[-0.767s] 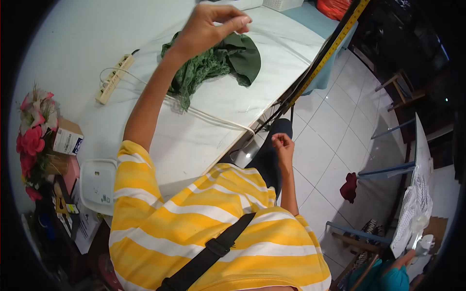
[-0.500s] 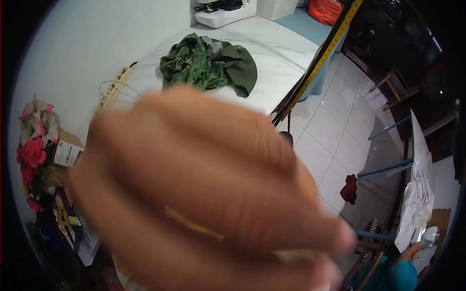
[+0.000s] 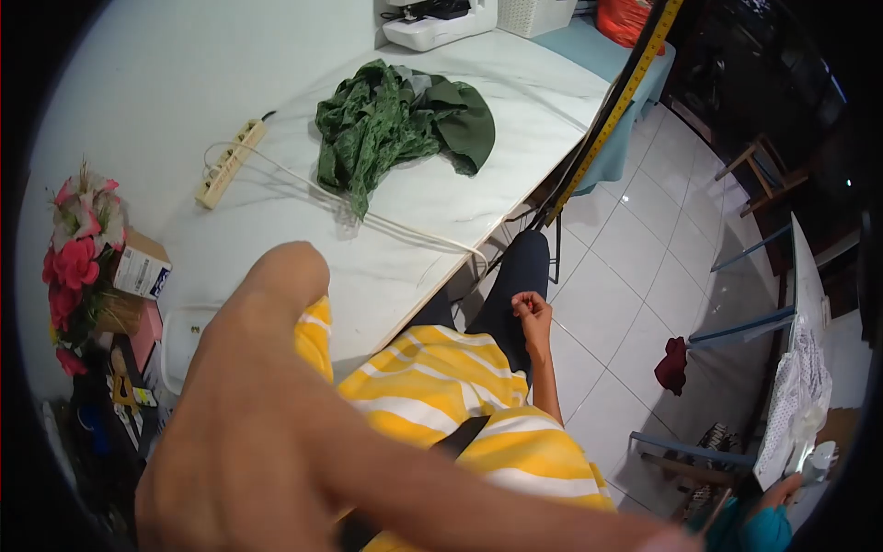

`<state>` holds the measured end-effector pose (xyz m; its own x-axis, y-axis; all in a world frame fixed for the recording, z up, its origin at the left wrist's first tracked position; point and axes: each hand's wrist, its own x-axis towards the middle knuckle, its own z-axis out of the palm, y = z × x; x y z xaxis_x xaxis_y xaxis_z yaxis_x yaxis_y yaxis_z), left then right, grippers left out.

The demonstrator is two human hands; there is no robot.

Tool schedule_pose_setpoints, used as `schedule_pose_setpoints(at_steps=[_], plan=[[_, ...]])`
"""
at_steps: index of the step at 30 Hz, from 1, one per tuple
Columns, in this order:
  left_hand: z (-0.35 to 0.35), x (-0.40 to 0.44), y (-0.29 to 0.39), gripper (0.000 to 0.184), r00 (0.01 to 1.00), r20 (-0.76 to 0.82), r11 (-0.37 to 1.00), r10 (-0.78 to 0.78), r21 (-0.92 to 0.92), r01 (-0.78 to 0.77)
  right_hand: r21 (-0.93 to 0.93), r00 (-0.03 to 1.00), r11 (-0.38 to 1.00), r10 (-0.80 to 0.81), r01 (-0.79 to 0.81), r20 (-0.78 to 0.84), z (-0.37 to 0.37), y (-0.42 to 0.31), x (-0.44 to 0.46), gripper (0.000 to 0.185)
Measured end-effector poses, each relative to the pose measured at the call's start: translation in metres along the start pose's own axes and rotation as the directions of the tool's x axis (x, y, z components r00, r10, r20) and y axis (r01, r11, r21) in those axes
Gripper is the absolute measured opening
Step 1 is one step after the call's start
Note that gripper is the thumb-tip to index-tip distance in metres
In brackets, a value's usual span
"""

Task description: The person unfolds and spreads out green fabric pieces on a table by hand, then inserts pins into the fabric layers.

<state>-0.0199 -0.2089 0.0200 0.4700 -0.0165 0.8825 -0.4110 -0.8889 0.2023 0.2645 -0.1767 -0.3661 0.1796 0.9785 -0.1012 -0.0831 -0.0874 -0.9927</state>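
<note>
My left hand [image 3: 248,460] is very close to the camera and blurred. One digit stretches to the right along the bottom, while the other fingers are out of sight. Nothing shows in this hand. Beyond it, my bent left elbow reaches over the white marbled table [image 3: 405,276]. My right hand [image 3: 533,317] is beside my dark-trousered thigh, its fingers curled in with nothing visible between them. A crumpled green patterned cloth [image 3: 395,124] with a plain dark green part lies on the table, touched by neither hand.
A power strip [image 3: 232,164] with a white cable lies near the wall. A white sewing machine [image 3: 440,23] stands at the back. Flowers [image 3: 78,253] and a small box [image 3: 140,265] are at left. A yellow measuring tape [image 3: 616,110] runs along the table edge. Another person's hand [image 3: 782,492] shows lower right.
My left hand, which filled the middle of the view, has moved down and left. My lap, right hand and more of the table now show. The green cloth stays on the table.
</note>
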Motion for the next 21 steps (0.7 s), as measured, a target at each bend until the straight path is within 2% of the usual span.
schedule_pose_setpoints(at_steps=[1, 3, 5, 10, 11, 12, 13, 14, 15, 18, 19, 21], plan=[[0.009, 0.012, -0.017, 0.016, 1.000, 0.006, 1.000, 0.024, -0.001, -0.024, 0.008, 1.000, 1.000, 0.001, -0.001, 0.006, 0.001, 0.001, -0.001, 0.008], [-0.018, 0.014, -0.035, 0.018, 0.997, 0.012, 0.997, 0.077, -0.006, -0.076, 0.010, 1.000, 1.000, -0.008, 0.008, -0.018, -0.004, 0.000, -0.001, 0.007], [-0.025, 0.010, -0.021, 0.020, 0.993, 0.015, 0.993, 0.118, -0.010, -0.118, -0.003, 0.999, 1.000, 0.007, -0.007, -0.034, -0.006, 0.000, -0.003, 0.006], [-0.064, 0.026, -0.060, 0.026, 0.980, 0.026, 0.980, 0.199, 0.016, -0.199, -0.026, 0.997, 1.000, -0.007, 0.006, -0.070, -0.002, -0.014, 0.003, 0.007], [-0.077, 0.028, -0.080, 0.025, 1.000, -0.014, 1.000, -0.010, 0.002, 0.010, -0.041, 0.996, 0.999, -0.014, 0.011, -0.086, -0.003, -0.020, 0.007, 0.008], [-0.093, 0.027, -0.107, 0.025, 0.974, -0.055, 0.975, -0.222, -0.025, 0.221, -0.076, 0.997, 0.997, -0.029, 0.024, -0.077, -0.003, -0.032, 0.013, 0.007], [-0.093, 0.020, -0.132, 0.027, 0.913, -0.151, 0.912, -0.380, 0.103, 0.397, -0.112, 0.997, 0.993, -0.041, 0.033, -0.069, -0.001, -0.046, 0.020, 0.006], [-0.100, 0.014, -0.155, 0.024, 0.830, -0.125, 0.823, -0.544, 0.116, 0.557, -0.116, 0.997, 0.993, -0.035, 0.026, -0.072, 0.003, -0.061, 0.027, 0.006], [-0.107, 0.006, -0.178, 0.021, 0.716, -0.101, 0.704, -0.691, 0.132, 0.698, -0.177, 0.988, 0.976, -0.141, 0.130, -0.054, 0.009, -0.078, 0.037, 0.006], [-0.116, -0.039, -0.243, 0.017, 0.556, 0.053, 0.552, -0.830, 0.220, 0.804, -0.316, 0.926, 0.873, -0.373, 0.372, 0.059, 0.036, -0.135, 0.062, 0.008], [-0.116, -0.054, -0.254, 0.017, 0.554, 0.052, 0.551, -0.831, 0.214, 0.807, -0.322, 0.928, 0.873, -0.368, 0.367, 0.060, 0.048, -0.149, 0.069, 0.008], [-0.119, -0.080, -0.273, 0.028, 0.431, 0.185, 0.463, -0.883, 0.489, 0.739, -0.363, 0.859, 0.781, -0.487, 0.509, 0.158, 0.070, -0.170, 0.085, 0.012]])
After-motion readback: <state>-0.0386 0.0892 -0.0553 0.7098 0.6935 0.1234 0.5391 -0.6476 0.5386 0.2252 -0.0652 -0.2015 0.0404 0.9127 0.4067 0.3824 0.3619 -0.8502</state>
